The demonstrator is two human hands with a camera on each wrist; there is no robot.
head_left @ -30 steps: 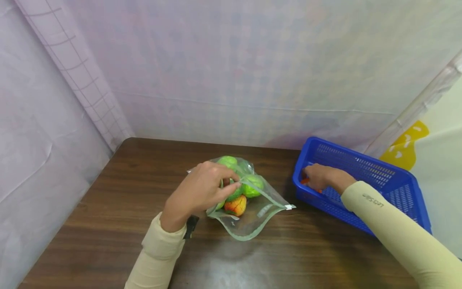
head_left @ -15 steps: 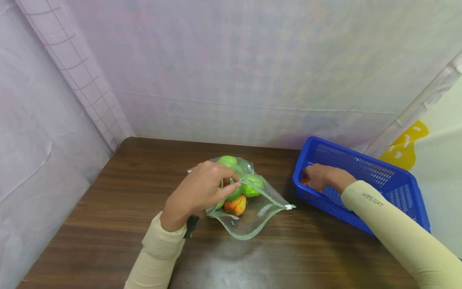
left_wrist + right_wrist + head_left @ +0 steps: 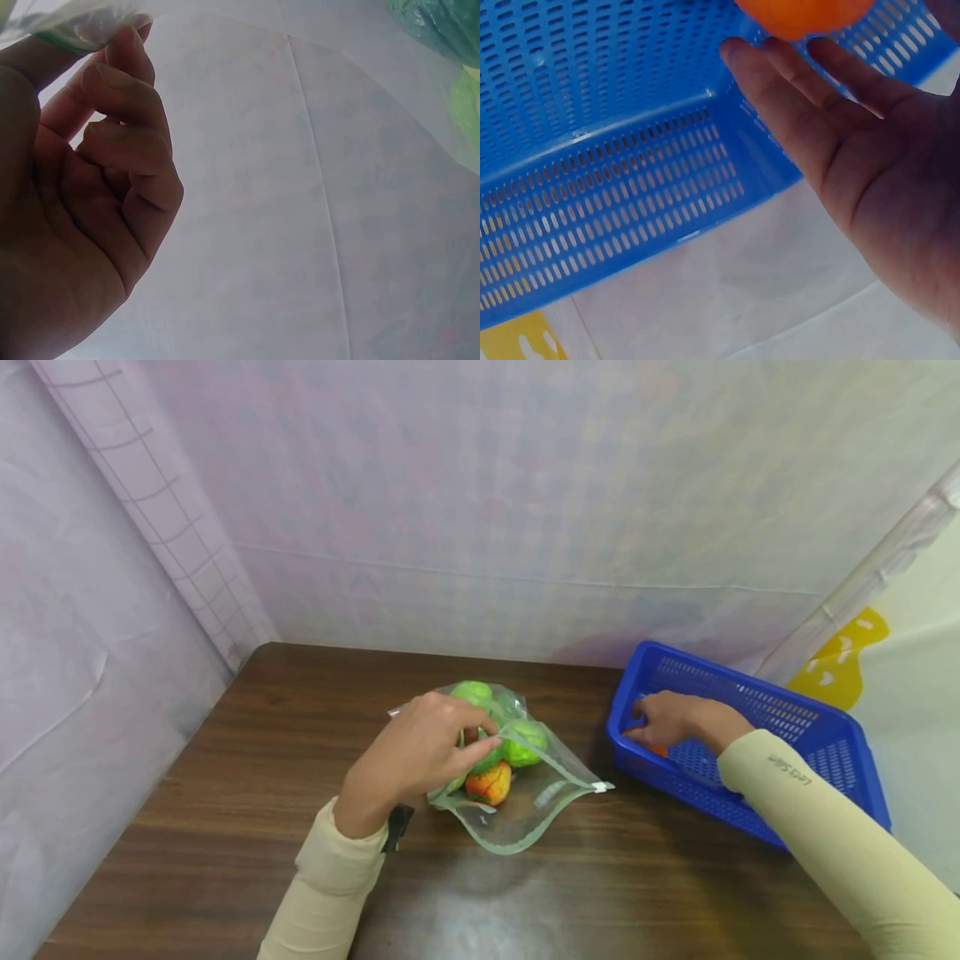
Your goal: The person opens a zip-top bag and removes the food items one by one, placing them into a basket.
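My left hand [image 3: 416, 756] pinches the upper rim of a clear zip bag [image 3: 506, 850] between thumb and fingers, holding its mouth apart. Inside lie several green, cabbage-like balls [image 3: 527, 746] and a red-and-yellow mango-like fruit [image 3: 489, 783]. A white slider [image 3: 600, 787] sits at the bag's right corner. Over on the right, my right hand [image 3: 667, 718] is down in the near-left end of a blue basket [image 3: 750, 681]. Beneath its fingers shows a smooth orange thing [image 3: 649, 745]. In the right wrist view, extended fingertips reach right at this rounded orange thing [image 3: 802, 15]; the thumb is mostly hidden.
The brown wooden table [image 3: 247, 760] carries both bag and basket. White cloth walls [image 3: 450, 527] stand close behind and at both sides. A yellow printed shape [image 3: 840, 664] shows on the right cloth, behind the basket.
My right hand has lifted slightly and shifted a little to the right inside the basket, its fingers loosening over the orange thing. My left hand and the bag hold still.
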